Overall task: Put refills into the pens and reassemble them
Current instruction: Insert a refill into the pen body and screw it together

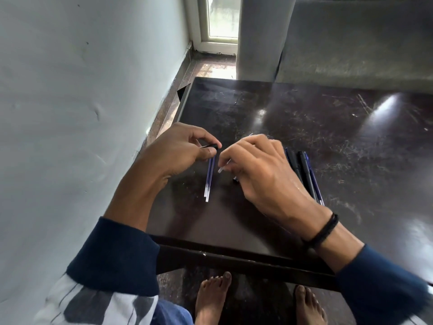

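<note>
Refills, thin clear plastic tubes with blue ink: a few lie side by side on the dark scratched glossy tabletop, just below the left hand's pinch. Left hand: thumb and forefinger closed on a small black pen tip piece. Right hand: fingers curled round a slim clear tube, one end showing. Assembled dark pens: partly hidden behind the right hand. Handling, judged: light, bendy, apt to roll; pinch near the end being inserted.
</note>
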{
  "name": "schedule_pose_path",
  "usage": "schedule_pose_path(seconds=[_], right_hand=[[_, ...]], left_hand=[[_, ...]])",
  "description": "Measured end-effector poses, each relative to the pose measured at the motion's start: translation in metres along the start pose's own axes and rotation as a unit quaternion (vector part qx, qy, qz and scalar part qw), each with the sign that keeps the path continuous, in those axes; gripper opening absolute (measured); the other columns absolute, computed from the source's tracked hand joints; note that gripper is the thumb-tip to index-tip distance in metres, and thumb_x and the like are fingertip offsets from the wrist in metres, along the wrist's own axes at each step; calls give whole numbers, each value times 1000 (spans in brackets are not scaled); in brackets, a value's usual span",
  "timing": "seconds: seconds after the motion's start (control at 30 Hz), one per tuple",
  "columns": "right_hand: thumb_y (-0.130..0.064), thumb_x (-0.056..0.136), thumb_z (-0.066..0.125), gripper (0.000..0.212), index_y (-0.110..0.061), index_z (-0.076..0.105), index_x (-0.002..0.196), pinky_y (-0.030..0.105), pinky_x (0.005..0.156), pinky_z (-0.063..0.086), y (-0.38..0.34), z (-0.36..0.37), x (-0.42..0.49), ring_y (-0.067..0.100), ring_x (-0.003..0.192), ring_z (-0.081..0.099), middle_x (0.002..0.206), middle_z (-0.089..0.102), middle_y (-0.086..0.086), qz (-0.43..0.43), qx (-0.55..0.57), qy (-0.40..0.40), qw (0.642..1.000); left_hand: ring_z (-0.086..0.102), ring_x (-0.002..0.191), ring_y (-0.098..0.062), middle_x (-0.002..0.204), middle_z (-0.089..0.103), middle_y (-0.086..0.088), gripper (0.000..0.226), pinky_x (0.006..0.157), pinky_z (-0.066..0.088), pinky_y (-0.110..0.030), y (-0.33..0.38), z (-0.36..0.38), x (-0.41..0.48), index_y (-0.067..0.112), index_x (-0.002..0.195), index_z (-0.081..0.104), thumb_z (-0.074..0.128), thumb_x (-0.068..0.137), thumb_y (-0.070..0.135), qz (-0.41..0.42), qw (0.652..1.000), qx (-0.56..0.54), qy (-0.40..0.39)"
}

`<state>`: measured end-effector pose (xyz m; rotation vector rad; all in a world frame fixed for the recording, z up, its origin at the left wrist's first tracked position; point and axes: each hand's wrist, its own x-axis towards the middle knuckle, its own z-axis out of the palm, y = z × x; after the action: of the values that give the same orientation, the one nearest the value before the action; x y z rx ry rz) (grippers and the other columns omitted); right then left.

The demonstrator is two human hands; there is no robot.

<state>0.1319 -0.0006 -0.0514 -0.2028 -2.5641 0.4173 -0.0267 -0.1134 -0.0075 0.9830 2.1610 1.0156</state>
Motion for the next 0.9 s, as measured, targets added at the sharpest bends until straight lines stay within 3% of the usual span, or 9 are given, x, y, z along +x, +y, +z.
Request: schedule_pose_path(seconds=[0.17,0.3,0.43,0.6,0.73,0.8,0.9], right_hand=[[-18,94,67,12,-27,71,101,36,100,31,4,-4,3,12,100,58,95,65,-15,50,9,77,996],[-20,93,71,12,-29,71,100,36,99,35,7,-3,3,11,90,59,89,64,-14,95,36,85,991],[-19,90,73,14,-30,71,99,39,99,38,6,-4,3,12,87,60,89,64,-14,115,52,72,989],[-14,89,73,14,-25,72,96,45,85,49,6,-4,4,15,83,61,88,65,-12,121,83,46,988],[-10,88,74,11,-20,70,91,38,73,52,3,-7,5,12,79,62,88,68,-9,119,102,25,987],[-15,89,74,8,-21,68,92,36,75,52,1,-8,4,11,80,63,89,69,-11,119,107,11,987],[-29,88,76,13,-24,66,95,39,92,49,1,-10,4,9,86,65,91,70,-14,121,81,8,989]], left_hand=[[53,60,-5,66,64,-2,17,66,43,-27,7,-2,-4,34,97,76,72,89,19,12,997,-18,-79],[55,59,-1,69,66,-4,15,63,45,-23,10,0,-7,26,98,75,69,92,14,0,995,-13,-97],[56,64,-8,72,69,-6,18,63,47,-24,9,-3,-6,30,96,74,68,93,14,4,995,-23,-101],[56,60,0,70,68,-3,15,62,48,-20,10,0,-6,28,98,74,68,92,15,8,994,-11,-105],[55,59,-3,67,68,-2,7,66,46,-24,13,7,-6,27,94,75,68,93,23,7,995,5,-98],[55,61,-7,66,67,-2,8,68,46,-28,12,9,-5,26,89,75,69,93,23,-13,996,7,-85],[54,59,-6,63,65,1,14,69,45,-29,8,10,-3,26,83,75,69,92,18,-33,998,20,-51]])
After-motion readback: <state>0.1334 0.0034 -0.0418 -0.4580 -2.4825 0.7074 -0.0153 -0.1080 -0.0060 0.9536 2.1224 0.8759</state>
